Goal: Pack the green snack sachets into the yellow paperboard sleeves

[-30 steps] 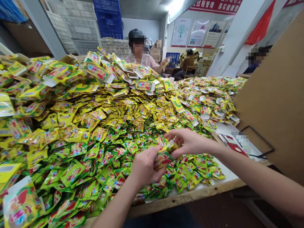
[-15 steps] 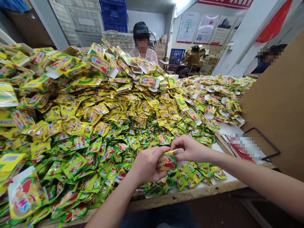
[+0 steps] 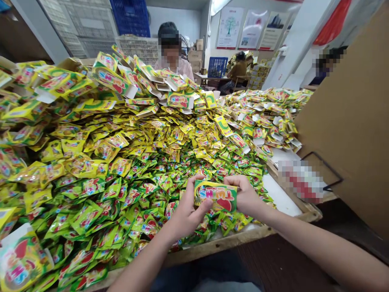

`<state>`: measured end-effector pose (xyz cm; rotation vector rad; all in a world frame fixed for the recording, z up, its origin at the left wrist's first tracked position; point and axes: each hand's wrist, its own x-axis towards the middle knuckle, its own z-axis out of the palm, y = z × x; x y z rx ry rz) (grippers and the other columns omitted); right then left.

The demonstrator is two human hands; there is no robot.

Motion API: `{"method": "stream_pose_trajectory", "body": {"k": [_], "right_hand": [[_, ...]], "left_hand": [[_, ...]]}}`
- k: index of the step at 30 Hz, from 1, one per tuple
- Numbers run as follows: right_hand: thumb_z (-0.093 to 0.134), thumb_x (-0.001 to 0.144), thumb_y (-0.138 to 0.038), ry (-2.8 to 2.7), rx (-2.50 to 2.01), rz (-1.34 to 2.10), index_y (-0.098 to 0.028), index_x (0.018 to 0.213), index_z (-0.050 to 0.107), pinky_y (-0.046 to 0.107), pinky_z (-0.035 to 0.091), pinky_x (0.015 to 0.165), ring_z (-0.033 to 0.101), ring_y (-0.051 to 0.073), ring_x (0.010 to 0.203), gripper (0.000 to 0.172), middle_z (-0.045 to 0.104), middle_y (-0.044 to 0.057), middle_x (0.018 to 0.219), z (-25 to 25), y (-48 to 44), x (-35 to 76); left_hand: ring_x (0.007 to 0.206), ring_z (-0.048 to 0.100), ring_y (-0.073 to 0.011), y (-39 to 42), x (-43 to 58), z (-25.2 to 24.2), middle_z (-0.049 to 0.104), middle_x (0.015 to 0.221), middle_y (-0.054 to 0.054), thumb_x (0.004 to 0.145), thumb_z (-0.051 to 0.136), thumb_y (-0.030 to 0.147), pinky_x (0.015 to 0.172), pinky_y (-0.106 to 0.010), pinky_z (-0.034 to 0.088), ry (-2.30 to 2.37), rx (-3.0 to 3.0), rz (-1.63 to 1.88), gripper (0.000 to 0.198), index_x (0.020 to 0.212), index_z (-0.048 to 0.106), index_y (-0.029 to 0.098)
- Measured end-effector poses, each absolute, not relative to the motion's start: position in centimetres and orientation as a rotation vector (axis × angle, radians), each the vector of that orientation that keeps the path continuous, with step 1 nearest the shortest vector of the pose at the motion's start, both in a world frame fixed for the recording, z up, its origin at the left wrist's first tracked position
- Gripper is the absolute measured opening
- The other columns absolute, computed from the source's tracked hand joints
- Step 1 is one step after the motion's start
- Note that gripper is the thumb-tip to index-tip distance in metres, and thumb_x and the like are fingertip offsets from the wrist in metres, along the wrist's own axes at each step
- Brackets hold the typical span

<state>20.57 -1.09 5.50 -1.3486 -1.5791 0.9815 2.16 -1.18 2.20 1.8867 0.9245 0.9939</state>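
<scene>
A small green and yellow candy box (image 3: 216, 196) with "TWINS" lettering is held level above the heap, its printed face toward me. My left hand (image 3: 190, 207) grips its left part, thumb across the front and fingers behind. At the box's right end is my right hand (image 3: 247, 198), its fingers curled against that end and partly hidden behind it. Beneath both hands lie many green candy sachets (image 3: 146, 202), with yellow sachets (image 3: 146, 136) farther back.
Opened candy boxes (image 3: 112, 81) are piled at the back left, and more boxes (image 3: 267, 117) lie at the back right. A wooden edge (image 3: 225, 243) borders the table. On the right stands a large cardboard sheet (image 3: 349, 121). Across the heap sits a person (image 3: 173, 61).
The candy box has turned from angled to broadside, showing its full printed face. My right hand has moved from its upper flap to its right end. The view has shifted slightly right.
</scene>
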Motion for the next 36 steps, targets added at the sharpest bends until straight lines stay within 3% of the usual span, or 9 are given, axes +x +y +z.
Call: {"method": "stream_pose_trajectory", "body": {"k": [5,9,13,18,21,23,27,33,36], "right_hand": [[0.069,0.051,-0.034,-1.548,-1.413,0.962,-0.021,0.044,0.026,0.021,0.018,0.046,0.021,0.005,0.05,0.046,0.023,-0.009,0.046,3.6,-1.0,19.7],[0.075,0.05,-0.033,-1.415,-1.357,1.372,-0.018,0.054,0.044,0.02,0.029,0.046,0.035,0.006,0.047,0.035,0.038,-0.009,0.049,3.7,-0.6,20.3],[0.081,0.049,-0.032,-1.249,-1.096,1.807,-0.018,0.085,0.059,0.024,0.046,0.057,0.058,0.012,0.064,0.044,0.063,-0.001,0.072,3.9,-1.2,21.0],[0.076,0.06,-0.046,-1.171,-1.268,1.834,-0.015,0.077,0.062,0.023,0.044,0.044,0.057,0.01,0.048,0.038,0.064,0.0,0.063,2.4,-0.8,21.7],[0.077,0.062,-0.039,-1.237,-1.487,1.61,-0.012,0.076,0.065,0.024,0.042,0.042,0.058,0.011,0.048,0.033,0.069,0.007,0.07,5.2,2.5,26.0],[0.07,0.072,-0.033,-1.114,-1.558,1.079,-0.01,0.08,0.066,0.025,0.044,0.049,0.062,0.011,0.058,0.025,0.069,0.014,0.085,8.8,5.4,30.3],[0.038,0.093,-0.032,-1.07,-1.647,0.363,-0.001,0.124,0.049,0.034,0.045,0.065,0.063,0.021,0.093,0.045,0.047,0.03,0.129,13.5,10.1,35.0],[0.074,0.067,-0.026,-1.761,-1.57,0.598,-0.018,0.104,0.067,0.034,0.05,0.077,0.063,0.024,0.09,0.038,0.068,0.011,0.104,5.5,13.1,24.3],[0.077,0.058,-0.012,-1.907,-1.543,0.662,-0.017,0.092,0.072,0.036,0.045,0.088,0.06,0.028,0.098,0.034,0.069,0.012,0.1,2.1,14.7,19.4]], "left_hand": [[0.044,0.047,-0.0107,-1.5,2.9,1.6,0.051,0.064,0.003,0.089,0.042,0.044,0.041,-0.023,0.041,0.972,1.658,1.07,0.033,0.117,0.041,0.025],[0.037,0.036,-0.0075,-0.5,3.3,1.6,0.041,0.06,0.007,0.085,0.043,0.045,0.031,-0.019,0.032,0.945,1.389,1.036,0.027,0.104,0.041,0.026],[0.038,0.036,-0.0069,0.3,3.3,1.1,0.042,0.062,0.007,0.082,0.047,0.039,0.034,-0.019,0.033,0.983,1.302,1.176,0.022,0.099,0.044,0.025],[0.054,0.052,-0.0122,0.4,3.2,0.5,0.054,0.069,0.002,0.087,0.043,0.037,0.051,-0.024,0.044,0.989,1.562,1.056,0.024,0.105,0.05,0.023],[0.071,0.059,-0.0155,0.6,2.7,0.9,0.063,0.097,-0.007,0.089,0.042,0.042,0.064,-0.03,0.05,0.964,1.657,1.028,0.039,0.122,0.042,0.022],[0.078,0.06,-0.0163,0.9,2.3,1.3,0.06,0.109,-0.011,0.089,0.043,0.044,0.07,-0.032,0.05,1.002,1.608,1.152,0.045,0.127,0.036,0.021],[0.081,0.059,-0.0155,1.6,1.5,1.9,0.058,0.103,-0.009,0.087,0.048,0.043,0.072,-0.031,0.05,1.153,1.434,1.432,0.041,0.12,0.04,0.02],[0.075,0.058,-0.0128,2.6,1.1,1.6,0.057,0.091,-0.003,0.082,0.056,0.038,0.068,-0.026,0.049,1.233,1.334,1.646,0.034,0.11,0.046,0.02],[0.072,0.056,-0.0114,2.9,0.6,1.3,0.055,0.085,-0.001,0.081,0.057,0.035,0.067,-0.024,0.048,1.276,1.326,1.782,0.03,0.105,0.047,0.02]]}}
